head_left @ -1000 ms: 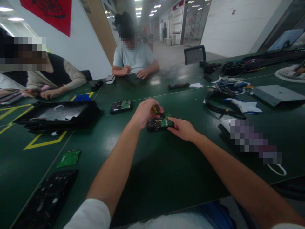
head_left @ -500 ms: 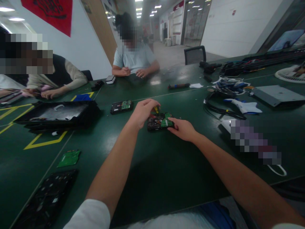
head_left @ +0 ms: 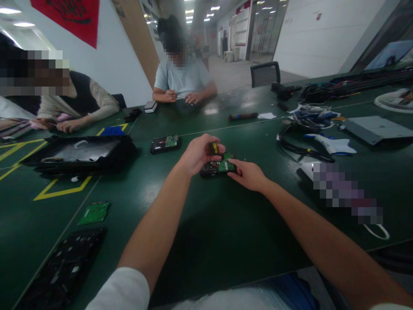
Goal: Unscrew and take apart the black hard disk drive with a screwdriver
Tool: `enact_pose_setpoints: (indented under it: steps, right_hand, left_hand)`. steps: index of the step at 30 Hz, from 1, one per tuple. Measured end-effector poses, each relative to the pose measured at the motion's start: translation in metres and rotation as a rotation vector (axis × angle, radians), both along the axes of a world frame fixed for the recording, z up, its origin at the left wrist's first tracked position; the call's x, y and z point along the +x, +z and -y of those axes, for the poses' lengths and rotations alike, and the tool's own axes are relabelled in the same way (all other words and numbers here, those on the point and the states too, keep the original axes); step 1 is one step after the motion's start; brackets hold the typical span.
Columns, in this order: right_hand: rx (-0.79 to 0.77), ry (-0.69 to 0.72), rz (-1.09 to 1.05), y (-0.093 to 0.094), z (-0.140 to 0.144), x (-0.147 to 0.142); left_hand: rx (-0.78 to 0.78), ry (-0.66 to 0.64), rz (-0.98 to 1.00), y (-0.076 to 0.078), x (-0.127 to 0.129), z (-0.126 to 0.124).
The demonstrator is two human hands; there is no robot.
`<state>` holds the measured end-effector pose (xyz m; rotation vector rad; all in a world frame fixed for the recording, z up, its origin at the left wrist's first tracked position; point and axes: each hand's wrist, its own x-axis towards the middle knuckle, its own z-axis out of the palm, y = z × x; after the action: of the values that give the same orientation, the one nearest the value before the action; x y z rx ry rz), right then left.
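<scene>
1. The table (head_left: 226,232) is a long dark green surface with thin pale seams and yellow tape marks at its left end.
2. Near its middle lies a hard drive (head_left: 217,167), green circuit board up. The left hand (head_left: 197,153) is curled tight around a yellow-and-black screwdriver (head_left: 214,148) held upright over the drive; the right hand (head_left: 247,174) rests at the drive's right edge, fingers pressed against it.
3. A second hard drive (head_left: 164,144) sits just beyond, to the left, apart from the first.
4. On the left stands an opened black case (head_left: 77,154); nearer lie a loose green circuit board (head_left: 94,212) and a dark keyboard-like panel (head_left: 61,271).
5. To the right: tangled cables (head_left: 303,146), a grey flat box (head_left: 376,129) and a white fan grille (head_left: 393,100).
6. Two other people sit at the far side, hands on the table.
7. Behind them, white walls, a red hanging (head_left: 69,17), and a long corridor under ceiling lights.
</scene>
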<state>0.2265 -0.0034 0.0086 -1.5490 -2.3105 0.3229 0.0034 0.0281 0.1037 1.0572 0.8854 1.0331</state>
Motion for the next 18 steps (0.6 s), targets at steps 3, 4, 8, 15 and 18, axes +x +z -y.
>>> enact_pose_setpoints:
  steps: [3,4,8,15,18]
  right_hand:
    - [0.008,-0.005,-0.005,0.0,0.0,0.0]
    - [0.01,-0.005,-0.006,0.0,0.0,0.0]
    - [0.004,-0.007,-0.007,-0.001,0.0,0.0]
    - [-0.002,0.012,-0.006,-0.001,0.0,0.001]
    - [-0.003,0.011,0.001,0.001,0.0,0.001]
  left_hand:
    - [-0.023,0.02,0.051,-0.002,0.002,-0.001]
    - [-0.022,0.023,0.054,-0.002,0.002,-0.001]
    - [0.037,-0.003,-0.002,-0.004,0.0,-0.004]
    - [0.179,-0.009,-0.148,-0.001,-0.008,-0.005]
    - [0.149,-0.014,-0.169,0.0,-0.009,-0.004]
